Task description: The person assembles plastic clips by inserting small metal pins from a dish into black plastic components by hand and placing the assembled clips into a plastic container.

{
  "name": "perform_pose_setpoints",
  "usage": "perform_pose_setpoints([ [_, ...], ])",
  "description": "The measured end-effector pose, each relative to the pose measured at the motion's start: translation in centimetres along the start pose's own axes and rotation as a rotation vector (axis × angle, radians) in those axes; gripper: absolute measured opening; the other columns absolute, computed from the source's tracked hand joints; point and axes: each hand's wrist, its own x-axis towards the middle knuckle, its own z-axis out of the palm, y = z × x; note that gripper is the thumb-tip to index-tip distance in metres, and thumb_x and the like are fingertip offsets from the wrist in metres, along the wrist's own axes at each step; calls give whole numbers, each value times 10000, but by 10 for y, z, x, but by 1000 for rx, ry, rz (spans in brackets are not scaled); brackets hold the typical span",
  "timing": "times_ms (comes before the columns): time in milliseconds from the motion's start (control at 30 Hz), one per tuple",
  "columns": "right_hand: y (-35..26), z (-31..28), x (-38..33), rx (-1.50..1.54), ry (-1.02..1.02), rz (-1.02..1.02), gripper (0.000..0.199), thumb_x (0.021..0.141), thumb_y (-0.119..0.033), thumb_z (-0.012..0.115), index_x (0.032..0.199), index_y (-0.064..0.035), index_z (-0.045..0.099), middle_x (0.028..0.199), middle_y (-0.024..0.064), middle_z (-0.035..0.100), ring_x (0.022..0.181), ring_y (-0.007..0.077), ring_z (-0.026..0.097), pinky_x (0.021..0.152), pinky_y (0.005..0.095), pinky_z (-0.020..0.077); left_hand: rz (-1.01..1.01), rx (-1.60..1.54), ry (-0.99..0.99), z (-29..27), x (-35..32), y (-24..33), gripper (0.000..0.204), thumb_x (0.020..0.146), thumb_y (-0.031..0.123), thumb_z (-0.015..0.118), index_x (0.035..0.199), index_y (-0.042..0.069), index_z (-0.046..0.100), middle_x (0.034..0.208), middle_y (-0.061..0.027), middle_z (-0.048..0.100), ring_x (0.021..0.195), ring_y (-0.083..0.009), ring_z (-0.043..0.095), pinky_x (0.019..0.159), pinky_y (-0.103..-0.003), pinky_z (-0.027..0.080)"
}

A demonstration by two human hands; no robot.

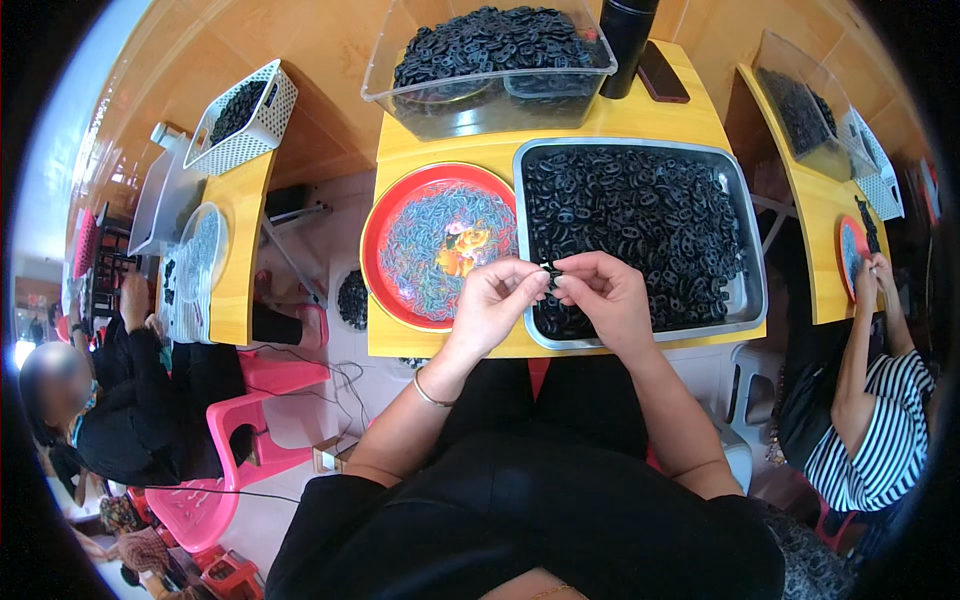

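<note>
My left hand (493, 305) and my right hand (607, 303) meet over the near left edge of a metal tray. Pinched between their thumbs and fingertips is a small black plastic piece (551, 277), mostly covered by the fingers. The metal tray (757, 290) is filled with many similar black pieces (640, 210), oval with holes. Left of it, partly behind my left hand, lies a round red tray (374, 260) with a flower print. Thin silvery pieces (415, 225), like little springs, are strewn over it.
A clear plastic bin (470, 122) heaped with black pieces stands at the table's back, beside a black cylinder (627, 45) and a dark phone (663, 72). People work at tables to the left (235, 230) and right (800, 220). A pink chair (215, 490) and cables are lower left.
</note>
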Motion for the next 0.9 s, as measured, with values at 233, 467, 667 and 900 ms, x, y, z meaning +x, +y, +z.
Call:
perform_pose_setpoints([
  [233, -4, 1, -1, -6, 15, 6, 166, 802, 20, 553, 965, 22, 587, 814, 75, 626, 711, 96, 607, 639, 205, 502, 172, 125, 108, 9, -4, -7, 56, 811, 48, 605, 830, -4, 609, 716, 2, 552, 594, -30, 445, 532, -169, 352],
  [467, -3, -3, 0, 71, -9, 14, 162, 809, 7, 556, 967, 25, 587, 813, 75, 627, 705, 92, 604, 637, 202, 499, 191, 99, 139, 14, -4, -2, 92, 832, 72, 581, 853, -14, 604, 737, -18, 563, 624, -45, 481, 578, -179, 394],
  [667, -1, -4, -1, 60, -6, 2, 160, 809, 6, 554, 963, 27, 589, 822, 77, 629, 713, 94, 607, 647, 208, 504, 66, -7, 107, 11, -3, 2, 125, 861, 113, 550, 870, -7, 583, 719, -15, 584, 666, -45, 529, 626, -183, 440],
  [900, -3, -2, -2, -19, 19, -25, 155, 792, 11, 570, 944, 26, 600, 818, 78, 632, 723, 97, 610, 654, 212, 504, 31, 31, 32, 9, -3, 2, 118, 858, 117, 560, 853, -1, 572, 712, 5, 576, 653, -29, 514, 598, -169, 413],
])
